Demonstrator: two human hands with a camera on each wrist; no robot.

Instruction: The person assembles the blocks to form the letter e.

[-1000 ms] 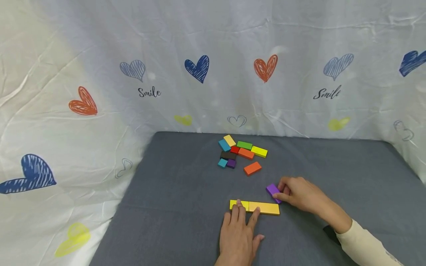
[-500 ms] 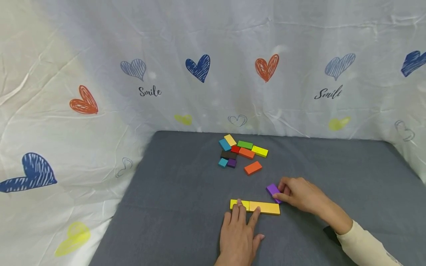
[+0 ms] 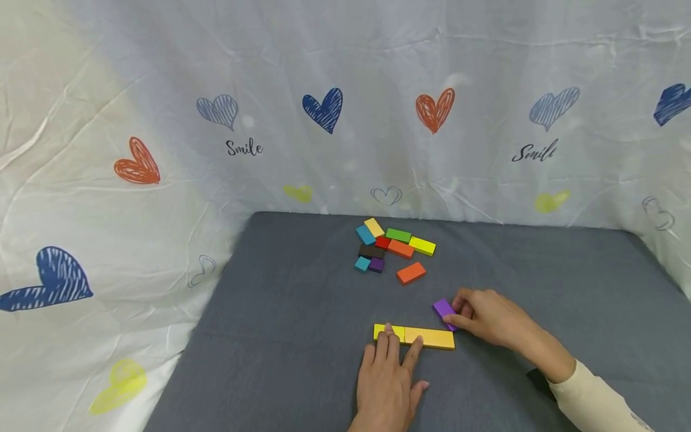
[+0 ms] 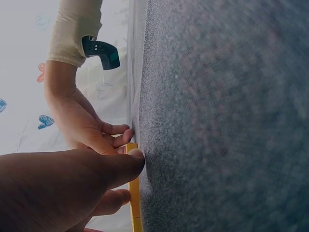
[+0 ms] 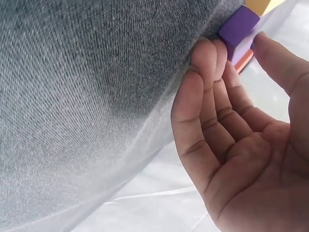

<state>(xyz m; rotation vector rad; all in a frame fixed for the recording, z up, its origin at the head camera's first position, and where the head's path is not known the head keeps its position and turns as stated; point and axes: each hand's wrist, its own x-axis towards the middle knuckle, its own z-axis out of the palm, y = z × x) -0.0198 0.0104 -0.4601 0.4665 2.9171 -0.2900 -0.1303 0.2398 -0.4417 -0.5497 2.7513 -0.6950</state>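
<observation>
1. Presently, the yellow block (image 3: pixel 398 332) and the amber block (image 3: pixel 437 338) are laid end to end on the grey table (image 3: pixel 270 336); both are touched by the extended, slightly spread fingers of the left hand (image 3: pixel 384 379).
2. The purple block (image 3: pixel 442 308) is pinched by the right hand (image 3: pixel 493 318), thumb against fingers, just behind the amber block's right end, at a slant; contact between the two blocks cannot be told.
3. Step in hand, as judged: positioning of the purple block while the other two are steadied.
4. Next move, as judged: controlled turning is called for, without the steadied pair being nudged.
5. An orange block (image 3: pixel 411 273) is left near the farther cluster of coloured blocks (image 3: pixel 398 248).
</observation>
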